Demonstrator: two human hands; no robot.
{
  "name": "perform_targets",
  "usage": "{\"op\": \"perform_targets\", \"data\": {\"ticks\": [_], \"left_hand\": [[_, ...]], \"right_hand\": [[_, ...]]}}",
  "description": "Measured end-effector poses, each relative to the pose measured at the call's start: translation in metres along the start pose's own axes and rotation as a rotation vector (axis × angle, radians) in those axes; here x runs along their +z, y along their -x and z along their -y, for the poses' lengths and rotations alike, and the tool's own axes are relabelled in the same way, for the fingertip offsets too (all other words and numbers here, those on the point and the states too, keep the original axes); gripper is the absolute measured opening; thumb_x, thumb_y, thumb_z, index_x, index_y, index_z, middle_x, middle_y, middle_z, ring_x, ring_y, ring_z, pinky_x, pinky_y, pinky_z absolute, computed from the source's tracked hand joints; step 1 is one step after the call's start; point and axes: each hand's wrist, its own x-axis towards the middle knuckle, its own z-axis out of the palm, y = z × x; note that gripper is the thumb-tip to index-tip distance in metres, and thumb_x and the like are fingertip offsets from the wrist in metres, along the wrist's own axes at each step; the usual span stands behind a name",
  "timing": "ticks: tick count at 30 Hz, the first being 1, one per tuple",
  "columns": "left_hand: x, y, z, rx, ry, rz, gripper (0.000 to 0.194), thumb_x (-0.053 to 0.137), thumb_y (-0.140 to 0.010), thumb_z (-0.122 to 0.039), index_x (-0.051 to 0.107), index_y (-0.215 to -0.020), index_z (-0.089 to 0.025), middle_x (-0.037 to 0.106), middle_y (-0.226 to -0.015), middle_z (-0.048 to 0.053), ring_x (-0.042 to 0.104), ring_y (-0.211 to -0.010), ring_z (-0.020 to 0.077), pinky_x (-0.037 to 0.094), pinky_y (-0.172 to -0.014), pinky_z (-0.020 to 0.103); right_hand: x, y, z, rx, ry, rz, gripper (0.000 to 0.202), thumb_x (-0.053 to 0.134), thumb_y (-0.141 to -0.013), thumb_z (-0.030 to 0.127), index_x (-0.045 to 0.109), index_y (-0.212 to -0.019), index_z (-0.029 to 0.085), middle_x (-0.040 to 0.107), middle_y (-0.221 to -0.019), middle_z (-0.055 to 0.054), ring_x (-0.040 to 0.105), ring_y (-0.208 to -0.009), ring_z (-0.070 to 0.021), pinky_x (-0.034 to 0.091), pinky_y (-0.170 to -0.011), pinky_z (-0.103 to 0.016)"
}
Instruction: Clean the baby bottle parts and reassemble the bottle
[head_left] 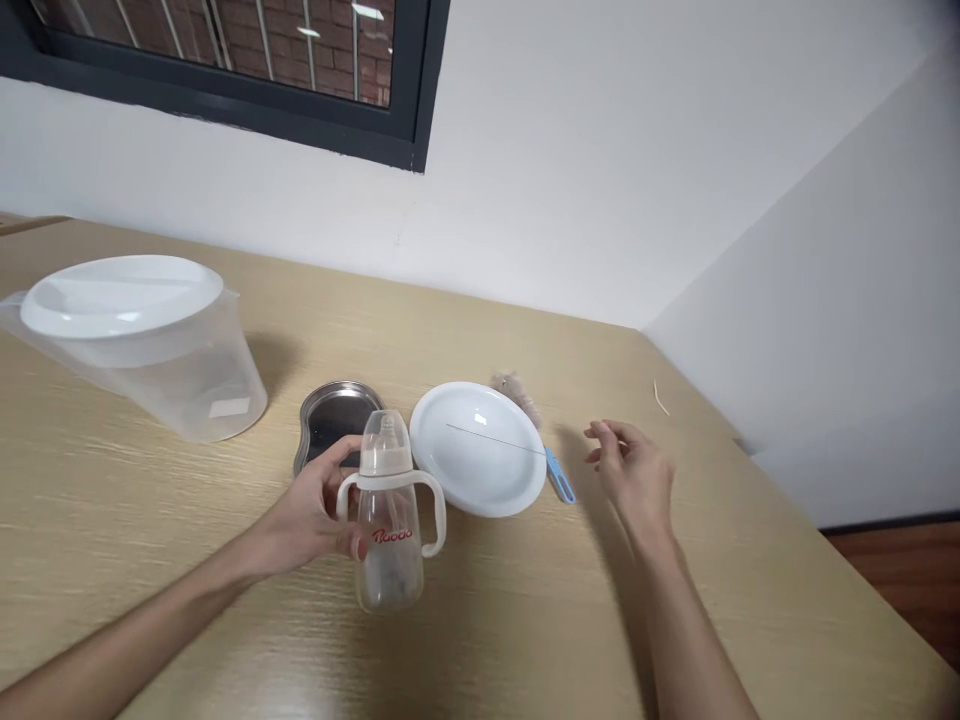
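My left hand (319, 510) grips a clear baby bottle (391, 560) by its left side, around the white handle. The bottle has a clear dome cap, a nipple under it and red lettering. It is close to upright in front of a white bowl (465, 480). A thin dark wire (495, 437) lies across the bowl. Right of the bowl, my right hand (634, 475) hovers above the table, fingers loosely bent, with nothing visible in it. Between them lies a brush with a blue handle (560, 478) and fuzzy bristles (516, 392), its middle hidden by the bowl.
A metal kidney-shaped tray (341, 391) sits behind my left hand. A large translucent pitcher (180, 385) with a white lid (124, 290) stands at the left. A small pale strip (661, 398) lies near the right edge of the wooden table (480, 650). Walls border the back and right.
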Motion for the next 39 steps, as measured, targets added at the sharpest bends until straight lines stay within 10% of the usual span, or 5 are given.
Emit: {"op": "perform_targets", "data": {"ticks": [10, 16, 27, 39], "left_hand": [[0.008, 0.005, -0.005, 0.15, -0.318, -0.136, 0.096, 0.098, -0.054, -0.025, 0.044, -0.133, -0.029, 0.075, -0.106, 0.004, 0.074, -0.094, 0.0288, 0.062, -0.067, 0.033], [0.005, 0.01, 0.006, 0.274, -0.721, -0.175, 0.082, 0.091, -0.067, -0.038, 0.046, -0.135, -0.03, 0.073, -0.124, 0.008, 0.068, -0.117, 0.0318, 0.056, -0.097, 0.046], [0.01, 0.006, 0.018, 0.169, -0.621, -0.045, 0.08, 0.087, -0.072, -0.034, 0.043, -0.139, -0.034, 0.072, -0.123, 0.004, 0.069, -0.111, 0.028, 0.06, -0.085, 0.037], [0.01, 0.003, 0.029, 0.212, -0.739, -0.005, 0.075, 0.085, -0.072, -0.031, 0.048, -0.137, -0.035, 0.072, -0.118, 0.002, 0.071, -0.106, 0.0265, 0.058, -0.09, 0.039]], "right_hand": [[-0.002, 0.005, 0.006, 0.009, 0.096, -0.082, 0.054, 0.045, -0.093, 0.062, 0.046, -0.055, 0.024, 0.044, -0.044, 0.001, 0.045, -0.049, -0.0162, 0.033, -0.057, -0.032], [0.007, 0.001, 0.0, -0.019, -0.002, -0.141, 0.04, 0.067, -0.075, 0.058, 0.064, -0.081, 0.019, 0.07, -0.082, -0.007, 0.063, -0.069, -0.0204, 0.046, -0.066, -0.033], [0.004, 0.006, 0.003, 0.026, -0.036, -0.035, 0.056, 0.04, -0.095, 0.064, 0.068, -0.1, 0.016, 0.071, -0.066, -0.005, 0.063, -0.051, -0.0188, 0.047, -0.063, -0.032], [0.001, 0.004, 0.006, 0.03, 0.101, -0.044, 0.069, 0.03, -0.096, 0.072, 0.049, -0.052, 0.023, 0.058, -0.048, -0.005, 0.054, -0.05, -0.0188, 0.037, -0.062, -0.032]]}}
